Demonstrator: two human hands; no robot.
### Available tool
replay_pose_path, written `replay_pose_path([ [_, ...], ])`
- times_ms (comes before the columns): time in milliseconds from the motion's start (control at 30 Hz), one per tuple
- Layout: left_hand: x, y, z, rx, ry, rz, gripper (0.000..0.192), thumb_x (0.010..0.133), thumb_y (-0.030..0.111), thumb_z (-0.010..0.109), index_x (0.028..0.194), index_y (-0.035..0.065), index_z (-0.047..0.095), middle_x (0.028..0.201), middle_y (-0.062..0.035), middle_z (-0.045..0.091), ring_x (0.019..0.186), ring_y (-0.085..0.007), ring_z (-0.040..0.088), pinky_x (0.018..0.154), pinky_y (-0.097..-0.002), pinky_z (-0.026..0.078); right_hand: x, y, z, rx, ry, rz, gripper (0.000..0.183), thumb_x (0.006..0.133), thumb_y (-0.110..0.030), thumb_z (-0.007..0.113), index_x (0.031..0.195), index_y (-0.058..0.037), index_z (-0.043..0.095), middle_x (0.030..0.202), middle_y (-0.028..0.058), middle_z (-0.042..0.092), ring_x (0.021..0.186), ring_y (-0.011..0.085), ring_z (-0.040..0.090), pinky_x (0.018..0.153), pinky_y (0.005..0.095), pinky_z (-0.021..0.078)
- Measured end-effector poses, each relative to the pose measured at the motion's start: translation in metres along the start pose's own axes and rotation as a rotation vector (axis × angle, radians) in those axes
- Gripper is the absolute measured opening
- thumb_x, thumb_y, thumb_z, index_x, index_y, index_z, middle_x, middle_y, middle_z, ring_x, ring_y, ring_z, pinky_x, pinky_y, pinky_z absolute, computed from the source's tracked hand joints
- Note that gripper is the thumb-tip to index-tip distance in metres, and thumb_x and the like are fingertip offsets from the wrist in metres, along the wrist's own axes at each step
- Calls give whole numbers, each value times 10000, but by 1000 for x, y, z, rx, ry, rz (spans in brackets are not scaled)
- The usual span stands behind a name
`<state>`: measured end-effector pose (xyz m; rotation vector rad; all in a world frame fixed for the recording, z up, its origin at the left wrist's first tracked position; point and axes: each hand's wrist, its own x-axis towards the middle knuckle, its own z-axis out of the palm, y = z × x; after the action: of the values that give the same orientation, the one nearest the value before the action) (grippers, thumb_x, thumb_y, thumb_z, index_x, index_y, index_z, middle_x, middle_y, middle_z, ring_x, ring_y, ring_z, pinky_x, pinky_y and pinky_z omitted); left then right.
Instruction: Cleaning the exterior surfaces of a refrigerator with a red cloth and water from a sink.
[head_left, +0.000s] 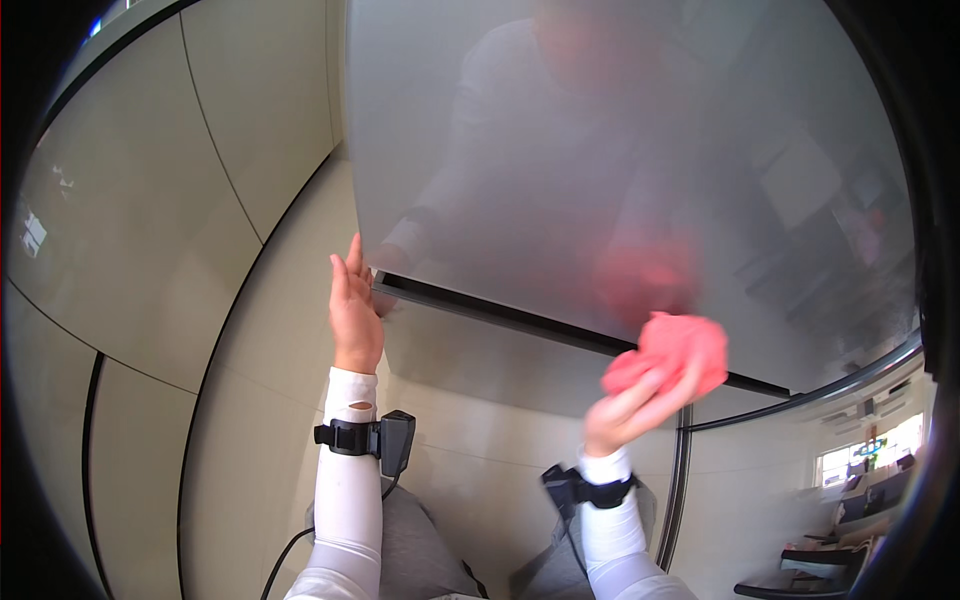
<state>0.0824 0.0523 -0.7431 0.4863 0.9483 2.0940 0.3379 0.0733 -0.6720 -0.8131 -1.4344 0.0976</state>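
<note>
My right hand (630, 409) is closed around a crumpled pink cloth (679, 352), fingers along its near side. The cloth is at the lower part of a glossy grey appliance door (525, 187), probably a refrigerator's, in front of the dark recessed strip (510, 322) along its lower edge. Whether the cloth touches the surface is hard to tell. My left hand (355, 315) holds nothing. Its palm faces the door's left edge by the corner, fingers extended, and appears to rest against that side.
Glossy beige cabinet fronts (142, 165) with dark seams stand to the left. Below the strip is another grey panel (480, 360). A shiny panel with a dark frame (765, 480) lies at right, reflecting a window and furniture. Black wrist devices (396, 442) with cables are strapped to both forearms.
</note>
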Motion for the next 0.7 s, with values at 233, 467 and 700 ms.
replay_pose_path([
  [233,-10,8,20,-8,105,103,480,955,433,354,1112,13,523,1135,-73,539,1088,-191,446,970,-329,292,22,14,45,-472,-122,-467,624,914,-206,403,1405,51,116,1466,273,30,1356,430,-57,1061,523,-44],
  [467,8,-1,-20,-276,113,99,591,966,401,204,1358,-28,307,1392,-141,368,1336,-233,245,1097,-360,124,-8,-44,153,-390,-321,-864,353,852,-258,493,1192,-178,547,1423,-4,350,1345,169,243,1100,439,133],
  [700,3,19,-20,-185,431,284,560,940,354,237,1347,-18,328,1393,-130,376,1322,-212,291,1097,-389,106,-11,-34,171,-423,-661,-1328,345,779,-209,498,1056,-36,608,1310,122,468,1294,222,327,1081,374,218],
])
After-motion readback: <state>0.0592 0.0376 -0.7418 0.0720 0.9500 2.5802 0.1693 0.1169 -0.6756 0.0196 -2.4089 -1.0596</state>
